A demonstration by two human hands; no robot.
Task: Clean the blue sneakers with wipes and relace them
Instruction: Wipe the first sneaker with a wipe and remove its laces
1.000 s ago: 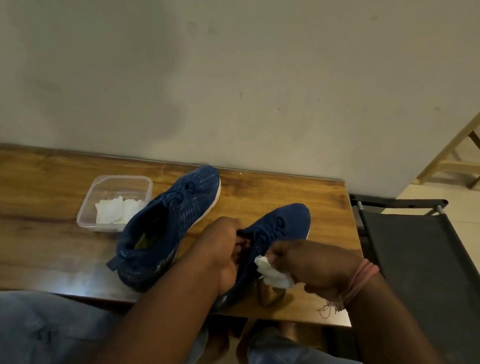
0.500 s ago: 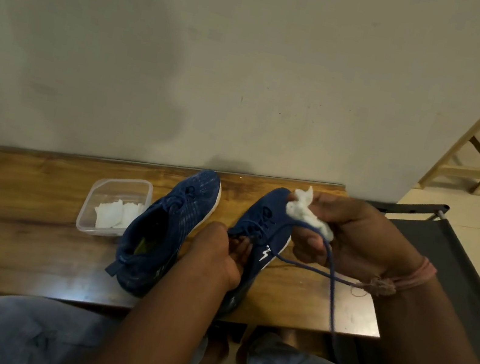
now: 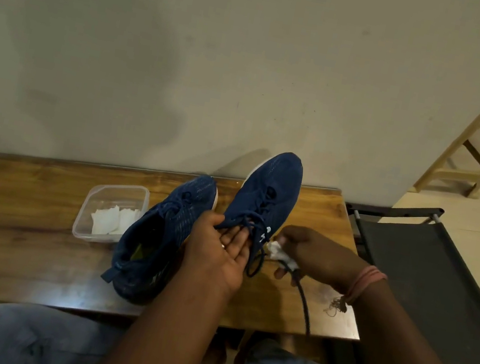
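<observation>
dim indoor light, glare patch on the tabletop (image 3: 76,302), soft wall shadows, wide-angle bending at edges

no text or label can be read
</observation>
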